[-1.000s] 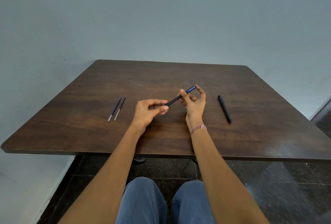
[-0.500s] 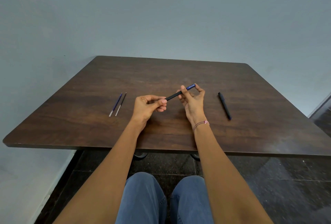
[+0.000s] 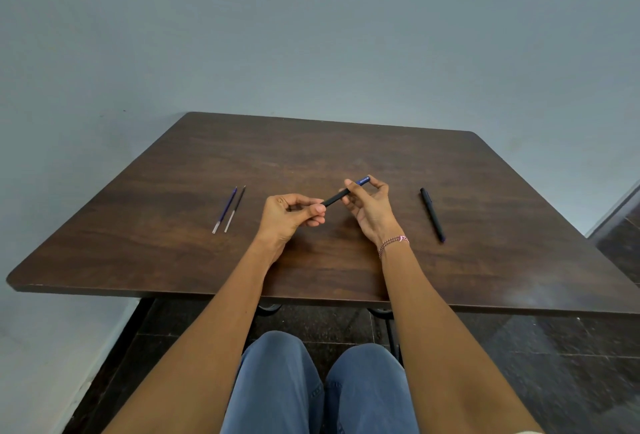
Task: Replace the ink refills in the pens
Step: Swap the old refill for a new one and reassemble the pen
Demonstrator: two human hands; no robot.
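A black pen with a blue end [image 3: 337, 196] is held slanted just above the middle of the dark wooden table [image 3: 346, 153]. My left hand [image 3: 289, 217] pinches its near, black end between thumb and fingers. My right hand [image 3: 369, 206] pinches the far, blue end. Two thin ink refills, one blue [image 3: 225, 209] and one dark [image 3: 235, 209], lie side by side on the table to the left of my hands. A second black pen [image 3: 433, 214] lies on the table to the right.
The table's near edge [image 3: 242, 291] runs just above my knees in blue jeans [image 3: 318, 385]. A plain grey wall stands behind the table. Dark floor tiles show below and at the right.
The two hands have kept their pinch on the pen and stayed at about the same spot on the table. The camera has tilted slightly.
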